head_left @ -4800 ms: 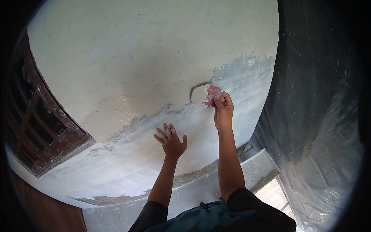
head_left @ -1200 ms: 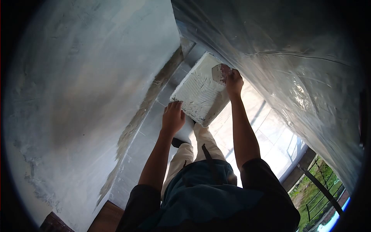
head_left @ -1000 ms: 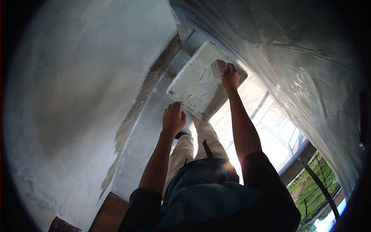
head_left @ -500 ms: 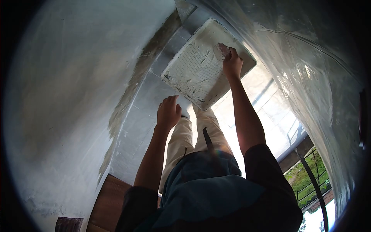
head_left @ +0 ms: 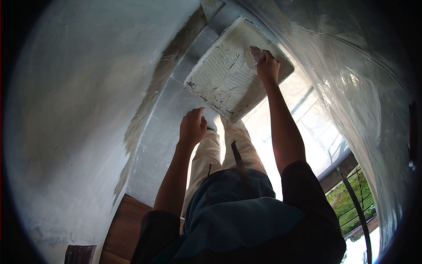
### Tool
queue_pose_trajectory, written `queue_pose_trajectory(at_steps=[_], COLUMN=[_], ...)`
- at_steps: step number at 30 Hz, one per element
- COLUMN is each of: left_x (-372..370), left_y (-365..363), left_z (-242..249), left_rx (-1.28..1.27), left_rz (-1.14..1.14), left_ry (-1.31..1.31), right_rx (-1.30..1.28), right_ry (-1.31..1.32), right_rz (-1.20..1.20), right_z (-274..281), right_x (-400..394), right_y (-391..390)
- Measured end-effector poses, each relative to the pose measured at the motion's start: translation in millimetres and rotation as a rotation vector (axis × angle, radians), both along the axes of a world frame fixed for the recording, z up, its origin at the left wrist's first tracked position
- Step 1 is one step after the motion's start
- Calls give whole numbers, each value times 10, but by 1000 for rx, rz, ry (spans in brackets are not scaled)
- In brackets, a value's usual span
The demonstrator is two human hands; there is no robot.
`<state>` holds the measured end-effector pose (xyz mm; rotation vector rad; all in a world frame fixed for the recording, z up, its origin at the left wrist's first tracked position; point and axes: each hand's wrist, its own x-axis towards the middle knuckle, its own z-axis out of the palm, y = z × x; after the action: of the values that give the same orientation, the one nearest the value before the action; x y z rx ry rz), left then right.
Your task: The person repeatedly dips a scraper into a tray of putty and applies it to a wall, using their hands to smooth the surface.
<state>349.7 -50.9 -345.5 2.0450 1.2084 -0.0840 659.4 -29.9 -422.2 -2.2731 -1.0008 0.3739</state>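
A rectangular paint tray, smeared with thick whitish paint or plaster over its ridged floor, lies tilted ahead of my feet. My right hand reaches over the tray's right half. Its fingers are closed on a small, flat, reddish piece smeared with white; its exact kind is hard to make out. The piece is against or just above the tray's floor. My left hand hangs in the air short of the tray's near left edge, holding nothing, with fingers loosely bent and the thumb apart.
A grey-white wall rises on the left, with a rough unpainted strip along its foot. Clear plastic sheeting hangs on the right. Brown cardboard-like material lies at lower left. A dark railing stands at lower right before grass.
My right hand and the reddish piece have shifted slightly right over the tray. My left hand stays nearly in place. The whole view has moved a little.
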Motion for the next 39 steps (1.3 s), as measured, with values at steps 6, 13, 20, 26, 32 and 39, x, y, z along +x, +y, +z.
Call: queue_pose_trajectory(at_steps=[6,13,20,26,32,39], left_x=[-98,-218,-288,-377,-469,-554], left_y=[-24,-79,-154,-191,-237,-240], left_z=[-44,-80,-30,-42,-51,187], left_rx=[-35,-73,-103,-123,-144,-120], left_rz=[39,95,145,175,193,232], left_ry=[7,16,40,21,41,110], right_rx=[-99,-132,1,-70,-171,-43], right_ry=[16,29,0,12,144,1242], right_rz=[109,200,209,197,226,35], right_z=[35,77,47,31,-138,116], right_x=[100,83,-53,-122,-188,-648], right_y=[0,43,8,-27,-221,-347])
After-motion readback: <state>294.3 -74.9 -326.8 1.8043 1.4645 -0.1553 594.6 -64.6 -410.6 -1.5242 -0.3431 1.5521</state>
